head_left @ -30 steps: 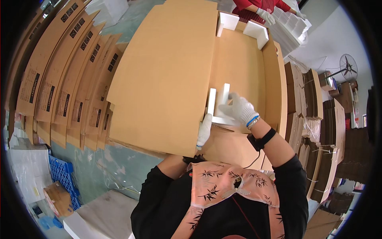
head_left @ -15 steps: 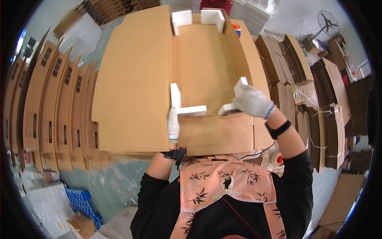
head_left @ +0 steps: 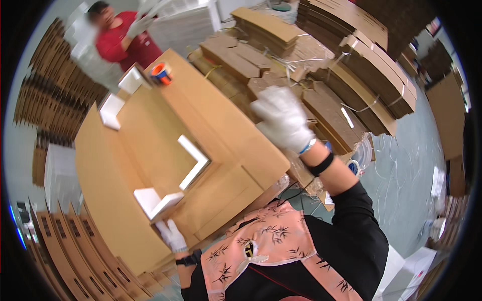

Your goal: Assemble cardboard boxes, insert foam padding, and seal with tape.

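Note:
An open cardboard box (head_left: pixel 224 216) lies in front of me, turned at a slant. White L-shaped foam corner pieces stand inside it: a near left one (head_left: pixel 159 201), a near right one (head_left: pixel 195 161), a far left one (head_left: pixel 111 110) and a far right one (head_left: pixel 132 80). My left hand (head_left: pixel 172 237), in a white glove, rests at the box's near left edge beside the near left foam piece, fingers apart. Out past the box's right side, my right hand (head_left: pixel 283 119), also gloved, is raised in the air. It is slightly blurred, and nothing shows in it.
An orange-and-blue tape roll (head_left: pixel 161 73) sits on the box's far right flap. Strapped stacks of flat cardboard (head_left: pixel 346 75) fill the right side. More folded cartons (head_left: pixel 75 246) stand at left. A person in a red top (head_left: pixel 131 42) is beyond the box.
The view has swung to the right, so the box appears slanted. My right hand has left the near right foam piece and moved out past the box. My left hand stays near the left corner.

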Demonstrator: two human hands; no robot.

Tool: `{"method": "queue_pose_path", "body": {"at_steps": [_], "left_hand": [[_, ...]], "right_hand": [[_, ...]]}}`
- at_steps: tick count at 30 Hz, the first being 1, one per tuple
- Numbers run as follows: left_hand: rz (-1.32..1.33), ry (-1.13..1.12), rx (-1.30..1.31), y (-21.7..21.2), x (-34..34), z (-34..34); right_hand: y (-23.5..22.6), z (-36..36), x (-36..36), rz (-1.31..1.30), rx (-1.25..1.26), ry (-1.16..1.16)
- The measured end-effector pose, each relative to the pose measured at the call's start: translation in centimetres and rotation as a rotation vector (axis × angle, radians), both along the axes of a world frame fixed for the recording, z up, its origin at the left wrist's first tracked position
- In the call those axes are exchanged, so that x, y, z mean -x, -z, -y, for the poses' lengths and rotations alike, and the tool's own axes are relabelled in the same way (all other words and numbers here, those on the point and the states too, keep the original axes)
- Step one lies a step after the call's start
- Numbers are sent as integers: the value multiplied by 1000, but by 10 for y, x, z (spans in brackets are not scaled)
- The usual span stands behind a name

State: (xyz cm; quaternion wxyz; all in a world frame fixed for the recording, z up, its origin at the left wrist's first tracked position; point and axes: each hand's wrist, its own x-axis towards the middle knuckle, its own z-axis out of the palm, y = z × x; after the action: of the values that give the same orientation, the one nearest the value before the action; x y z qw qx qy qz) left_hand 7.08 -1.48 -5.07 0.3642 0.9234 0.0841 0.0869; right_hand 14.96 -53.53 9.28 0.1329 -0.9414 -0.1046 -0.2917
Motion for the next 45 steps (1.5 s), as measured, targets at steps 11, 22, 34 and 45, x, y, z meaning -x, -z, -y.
{"method": "queue_pose_path", "body": {"at_steps": [11,22,34,45], "left_hand": [[-297,-63,-438,-38,22,19],[-388,-62,-656,-49,13,38],[-270,219,-549,-24,20,8],[-430,451,676,-155,45,5]], "right_hand": [[120,327,259,-416,-6,1872],[129,344,309,-102,139,1591],[19,190,222,288,-570,888],[-70,-4,106,-143,-1672,-71]]}}
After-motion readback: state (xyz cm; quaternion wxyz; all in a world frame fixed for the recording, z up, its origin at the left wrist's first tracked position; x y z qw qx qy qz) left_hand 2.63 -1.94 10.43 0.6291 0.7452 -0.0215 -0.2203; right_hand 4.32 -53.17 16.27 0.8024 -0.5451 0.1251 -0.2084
